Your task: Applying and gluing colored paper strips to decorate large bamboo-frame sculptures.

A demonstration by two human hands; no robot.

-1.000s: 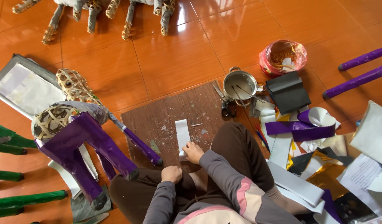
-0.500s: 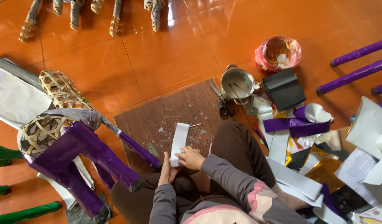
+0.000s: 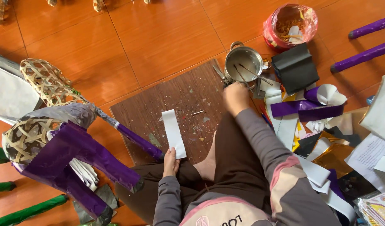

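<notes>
I sit on the floor with a dark wooden board (image 3: 175, 94) in front of my knees. A white paper strip (image 3: 173, 132) lies on the board, and my left hand (image 3: 170, 162) pinches its near end. My right hand (image 3: 236, 98) is stretched out to the board's far right corner, just below a small metal pot (image 3: 244, 63) with thin sticks in it. Scissors (image 3: 221, 74) lie against the pot's left side, close to the right hand's fingers. The fingers are curled away from me, so whether they hold anything is hidden.
A woven bamboo figure partly covered in purple paper (image 3: 62, 150) stands at my left. Right of the pot lie black folded paper (image 3: 295, 67), purple and white strips (image 3: 305, 109), gold sheets and a red bag-lined bowl (image 3: 289, 23). Purple-wrapped sticks (image 3: 368, 42) and green ones (image 3: 29, 211) lie on the tiles.
My right hand has left the paper strip and moved up and to the right, toward the pot. My left hand still holds the strip's near end.
</notes>
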